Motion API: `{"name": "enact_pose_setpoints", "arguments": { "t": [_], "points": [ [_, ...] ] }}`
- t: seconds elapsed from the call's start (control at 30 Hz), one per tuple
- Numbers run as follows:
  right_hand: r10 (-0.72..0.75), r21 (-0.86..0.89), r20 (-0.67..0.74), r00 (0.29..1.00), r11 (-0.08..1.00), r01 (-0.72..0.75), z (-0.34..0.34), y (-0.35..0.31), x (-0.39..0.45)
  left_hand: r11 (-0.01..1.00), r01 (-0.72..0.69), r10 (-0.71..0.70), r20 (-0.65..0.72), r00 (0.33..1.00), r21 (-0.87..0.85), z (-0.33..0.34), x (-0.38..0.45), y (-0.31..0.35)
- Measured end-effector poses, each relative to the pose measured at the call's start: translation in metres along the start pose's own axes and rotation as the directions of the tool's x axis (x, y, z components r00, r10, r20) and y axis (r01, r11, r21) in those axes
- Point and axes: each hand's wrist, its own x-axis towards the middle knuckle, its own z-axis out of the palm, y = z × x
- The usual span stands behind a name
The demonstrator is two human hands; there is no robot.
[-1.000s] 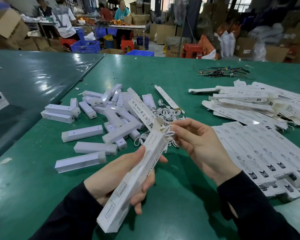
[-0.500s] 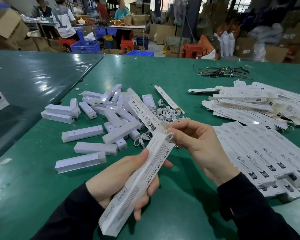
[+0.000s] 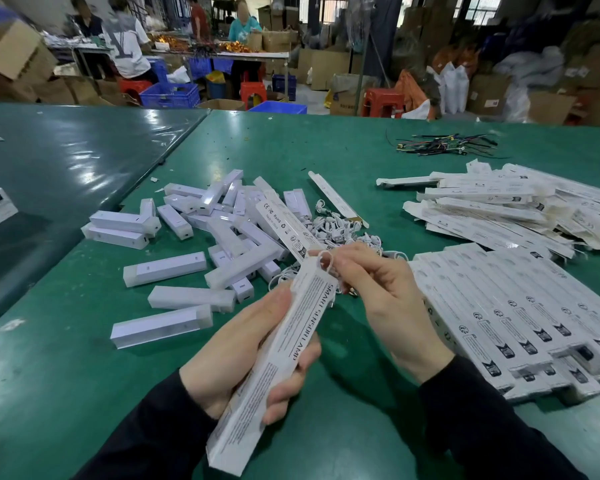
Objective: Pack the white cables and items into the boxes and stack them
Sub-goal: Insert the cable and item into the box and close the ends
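Head view: a long, slim white carton (image 3: 278, 372) printed "SMART SENSOR LAMP" slants from the lower middle up toward the centre, its top end open. A coiled white cable (image 3: 327, 262) sits right at that open mouth. Behind lie a heap of white lamp bars (image 3: 201, 244), a tangle of white cables (image 3: 336, 228), and on the right a neat row of packed cartons (image 3: 520, 313) with a looser pile of flat cartons (image 3: 499, 206) beyond. All rest on a green table (image 3: 66, 341); dark wires (image 3: 444, 145) lie farther back. The room is a warehouse with cardboard boxes, blue crates, red stools and seated workers. The left hand (image 3: 243, 355) wraps its fingers and thumb round the carton's middle. The right hand (image 3: 378, 289) pinches the coiled cable at the carton's mouth, fingers curled.
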Motion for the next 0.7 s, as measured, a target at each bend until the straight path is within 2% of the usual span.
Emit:
{"name": "enact_pose_setpoints", "arguments": {
  "t": [0.13, 0.27, 0.37, 0.47, 0.57, 0.7],
  "points": [
    [0.055, 0.094, -0.026, 0.998, 0.994, -0.052, -0.002, -0.002, 0.000, 0.993, -0.097, 0.096, 0.018, 0.995, 0.072, 0.004, 0.001, -0.001],
    [-0.015, 0.051, -0.052, 0.999, 0.999, 0.018, -0.001, -0.005, -0.002, 0.958, -0.126, 0.153, -0.085, 0.985, 0.256, 0.006, 0.000, -0.003],
    [-0.044, -0.048, -0.025, 0.999, 0.998, 0.043, -0.008, -0.007, 0.000, 0.942, -0.143, 0.192, -0.139, 0.971, 0.303, 0.005, 0.000, -0.004],
    [0.065, -0.063, 0.059, 0.996, 0.996, -0.061, -0.010, -0.010, 0.002, 0.926, -0.132, 0.184, -0.117, 0.976, 0.355, 0.003, 0.000, -0.005],
    [0.177, 0.012, 0.090, 0.980, 0.984, -0.179, -0.015, -0.014, 0.004, 0.932, -0.123, 0.160, -0.082, 0.984, 0.341, 0.002, 0.000, -0.005],
    [0.197, -0.014, 0.111, 0.974, 0.980, -0.197, -0.017, -0.015, 0.003, 0.915, -0.141, 0.191, -0.096, 0.977, 0.379, 0.001, 0.002, -0.006]
  ]
}}
